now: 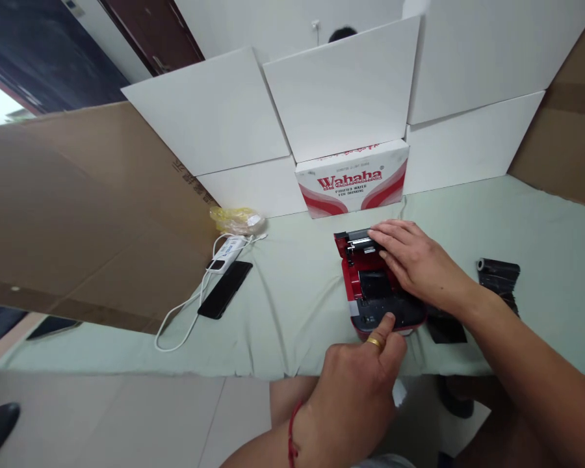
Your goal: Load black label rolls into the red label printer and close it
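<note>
A small red-and-black printer [387,312] sits near the table's front edge. Its lid [358,242] is raised, showing a metallic roller and a red inside with a dark compartment. My right hand [409,257] lies over the lid's right part, fingers long and close together, holding it; the thumb is hidden. From the front, my left hand [358,383] presses a fingertip on the printer's black front panel, with the other fingers curled at the front edge. Right of the printer lie a roll of black film [498,273] and a black sheet [446,327] partly under my right forearm.
A white-and-red Wahaha box [353,182] stands against white panels [341,91] at the back. On the left are a black phone [225,290], a power strip [227,253] with a white cable, and a yellowish plastic bag [238,220]. Brown cardboard [97,221] walls the left side.
</note>
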The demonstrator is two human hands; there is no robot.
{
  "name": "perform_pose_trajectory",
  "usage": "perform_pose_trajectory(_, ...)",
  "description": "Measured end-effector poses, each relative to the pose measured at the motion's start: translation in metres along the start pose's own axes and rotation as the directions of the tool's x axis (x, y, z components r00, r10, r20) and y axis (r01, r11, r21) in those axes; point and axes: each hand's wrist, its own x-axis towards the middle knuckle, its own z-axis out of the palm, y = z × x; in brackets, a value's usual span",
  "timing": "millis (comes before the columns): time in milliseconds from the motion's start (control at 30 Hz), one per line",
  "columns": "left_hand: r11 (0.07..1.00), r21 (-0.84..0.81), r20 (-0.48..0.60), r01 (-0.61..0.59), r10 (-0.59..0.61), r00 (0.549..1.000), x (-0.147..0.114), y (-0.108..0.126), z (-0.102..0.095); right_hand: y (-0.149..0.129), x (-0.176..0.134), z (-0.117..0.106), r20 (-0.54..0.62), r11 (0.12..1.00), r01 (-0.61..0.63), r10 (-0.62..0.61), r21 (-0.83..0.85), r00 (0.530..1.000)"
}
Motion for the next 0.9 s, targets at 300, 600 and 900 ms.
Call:
perform_pose_trajectory(300, 0.998, 0.06, -0.019, -0.012, 0.013, 1.0, 0.002, 0.003, 0.003, -0.012, 0.006, 0.0, 0.026, 0.983, -0.094, 0.099, -0.161, 0.995)
perform_pose_trajectory(600, 0.998, 0.054, -0.043, -0.018, 0.02, 0.999, 0.008, 0.008, 0.002, -0.013, 0.01, -0.009, 0.104, 0.998, -0.06, 0.059, 0.001, 0.993)
perform_pose_trajectory(900, 0.999, -0.027, 0.024, -0.04, 0.041, 0.999, 0.01, 0.009, -0.008, -0.046, -0.007, -0.015, 0.525, 0.964, -0.079, 0.205, -0.253, 0.826)
